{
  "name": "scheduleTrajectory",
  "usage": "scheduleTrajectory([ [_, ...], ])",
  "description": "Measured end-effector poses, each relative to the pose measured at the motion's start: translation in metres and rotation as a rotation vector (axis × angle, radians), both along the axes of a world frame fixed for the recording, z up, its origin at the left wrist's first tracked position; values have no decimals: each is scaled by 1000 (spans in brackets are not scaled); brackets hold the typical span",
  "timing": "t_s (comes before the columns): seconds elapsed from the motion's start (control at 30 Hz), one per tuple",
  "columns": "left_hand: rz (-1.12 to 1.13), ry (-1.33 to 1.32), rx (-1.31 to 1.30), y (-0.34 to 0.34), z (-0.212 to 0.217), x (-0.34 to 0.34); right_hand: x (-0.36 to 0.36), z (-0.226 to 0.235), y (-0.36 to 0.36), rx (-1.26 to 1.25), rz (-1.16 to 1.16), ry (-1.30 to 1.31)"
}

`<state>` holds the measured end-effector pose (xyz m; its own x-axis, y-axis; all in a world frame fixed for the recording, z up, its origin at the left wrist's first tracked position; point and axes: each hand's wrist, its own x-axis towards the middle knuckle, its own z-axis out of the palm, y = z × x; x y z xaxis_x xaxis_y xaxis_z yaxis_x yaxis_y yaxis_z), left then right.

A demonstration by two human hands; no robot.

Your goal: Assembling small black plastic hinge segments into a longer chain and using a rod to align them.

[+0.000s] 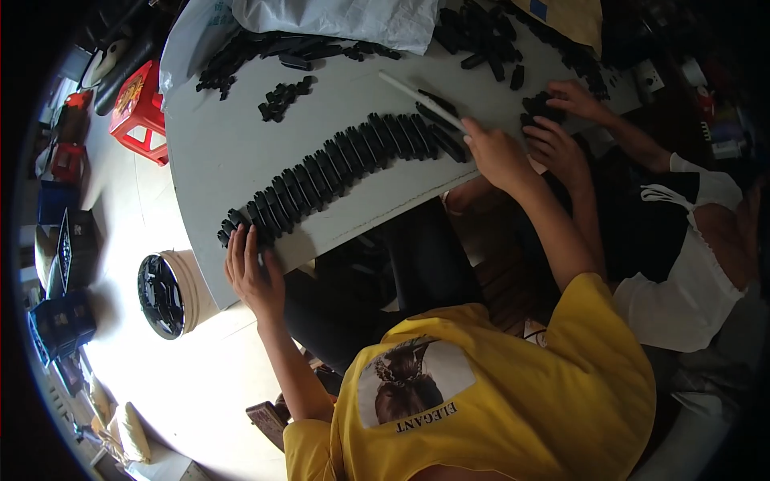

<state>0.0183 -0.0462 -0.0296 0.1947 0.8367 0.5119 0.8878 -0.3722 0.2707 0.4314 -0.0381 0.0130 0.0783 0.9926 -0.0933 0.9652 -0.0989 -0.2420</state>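
A curved row of black plastic pieces (321, 180) lies side by side on the grey table (353, 210). At the row's near left end, my left hand (255, 276) rests its stretched fingers on the last pieces. My right hand (501, 156) is closed on a thin pale stick (417, 98), which points up and left above the row's right end. Beneath the stick, a few longer black pieces (437, 116) lie on the table, partly covered by it.
A co-worker's hands (553, 148) handle black pieces (537, 111) at the right. Loose black pieces (481, 40), a small cluster (285, 98) and a white plastic bag (337, 20) lie farther back. A bucket (190, 293) and red stool (144, 112) stand left of the table.
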Motion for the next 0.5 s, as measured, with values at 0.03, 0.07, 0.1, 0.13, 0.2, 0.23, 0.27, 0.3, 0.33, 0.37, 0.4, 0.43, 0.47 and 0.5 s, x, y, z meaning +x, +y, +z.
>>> scheduleTrajectory([
  [0.03, 9, 4, 2, 1, -2, 0, 0, -2, 1, 2, 9, 4],
  [0.07, 4, 5, -6, 0, -1, -2, 0, 1, -6, 178, 3, 111],
  [0.1, -1, 6, -14, -1, 0, -4, -1, 2, -14, 354, -4, 218],
  [0.13, -2, 10, -17, -3, 0, -6, -5, 1, -23, 351, -6, 222],
  [0.2, -14, -8, 9, 1, -2, -1, -9, 5, -51, 725, -5, 522],
  [0.23, -21, -11, 9, 2, -3, 0, -5, -10, -77, 590, -63, 585],
  [0.27, -8, 1, 7, 1, -2, 2, -1, -32, -108, 452, -119, 646],
  [0.3, 8, 14, 4, 0, -1, 1, -7, -46, -136, 326, -169, 715],
  [0.33, 14, 18, 0, -2, 1, -1, -17, -58, -164, 194, -212, 786],
  [0.37, 16, 24, 6, -3, 2, -3, -26, -69, -193, 89, -247, 722],
  [0.4, 21, 30, 11, -4, 3, -5, -33, -90, -227, -47, -340, 719],
  [0.43, 26, 30, 8, -3, 3, -4, -37, -115, -261, -181, -432, 712],
  [0.47, 15, 20, 10, -3, 2, -4, -46, -140, -293, -134, -480, 785],
  [0.5, -1, 8, 14, -1, 1, -1, -49, -158, -313, -82, -534, 856],
])
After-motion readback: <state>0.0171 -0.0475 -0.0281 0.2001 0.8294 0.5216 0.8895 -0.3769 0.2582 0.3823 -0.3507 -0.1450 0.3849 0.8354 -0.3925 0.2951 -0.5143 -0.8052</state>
